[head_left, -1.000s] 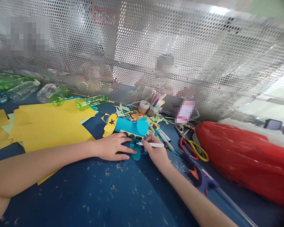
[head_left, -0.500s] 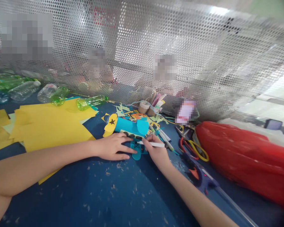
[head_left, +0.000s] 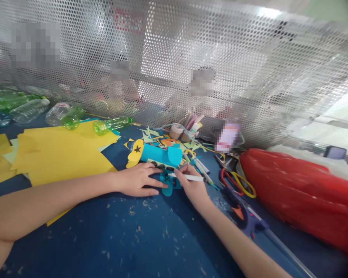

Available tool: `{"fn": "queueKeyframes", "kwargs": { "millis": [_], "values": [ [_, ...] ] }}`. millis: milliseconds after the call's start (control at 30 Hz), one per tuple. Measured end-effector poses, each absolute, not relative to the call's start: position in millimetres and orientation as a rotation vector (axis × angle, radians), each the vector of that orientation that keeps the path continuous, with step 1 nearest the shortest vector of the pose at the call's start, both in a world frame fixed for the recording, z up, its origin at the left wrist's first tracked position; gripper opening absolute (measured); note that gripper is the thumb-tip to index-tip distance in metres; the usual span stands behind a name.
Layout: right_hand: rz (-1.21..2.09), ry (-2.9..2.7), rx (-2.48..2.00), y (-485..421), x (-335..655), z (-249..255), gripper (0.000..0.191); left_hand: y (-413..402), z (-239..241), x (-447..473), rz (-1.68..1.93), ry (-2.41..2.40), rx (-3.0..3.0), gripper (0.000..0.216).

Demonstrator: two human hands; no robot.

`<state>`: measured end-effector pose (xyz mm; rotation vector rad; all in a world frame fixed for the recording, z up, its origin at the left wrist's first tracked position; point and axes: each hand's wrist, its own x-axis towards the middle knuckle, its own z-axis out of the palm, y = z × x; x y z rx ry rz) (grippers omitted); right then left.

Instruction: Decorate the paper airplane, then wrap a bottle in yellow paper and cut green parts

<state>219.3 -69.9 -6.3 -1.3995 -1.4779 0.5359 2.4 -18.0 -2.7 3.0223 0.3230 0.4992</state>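
My right hand (head_left: 193,187) is closed around a white marker (head_left: 191,177), its tip at a blue paper cutout (head_left: 167,189) lying on the table. A black star outline shows on that cutout. My left hand (head_left: 140,179) lies flat with spread fingers, their tips touching the cutout's left side. Just beyond both hands rests a blue paper-covered cylinder (head_left: 155,153) with a pale strip of black ovals along its near side. At its left end is a yellow paper piece (head_left: 135,153) with a dark star.
Yellow paper sheets (head_left: 60,150) and a green bottle (head_left: 113,125) lie to the left. Paper scraps (head_left: 162,143) and cups of pens (head_left: 185,133) stand behind. Scissors (head_left: 243,184), a glue gun (head_left: 246,214) and a red plastic bag (head_left: 301,193) are on the right.
Both hands keep nearly the same place. The marker in my right hand has shifted very slightly, and the star's lines look a little fuller.
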Motion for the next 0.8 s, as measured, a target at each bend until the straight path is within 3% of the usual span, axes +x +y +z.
{"fn": "queueKeyframes", "kwargs": {
  "millis": [800],
  "values": [
    [0.693, -1.503, -1.412, -67.7, 221.2, -15.7, 0.028, -18.6, -0.7, 2.4, 0.479, 0.324, 3.03, 0.037]
  ]
}}
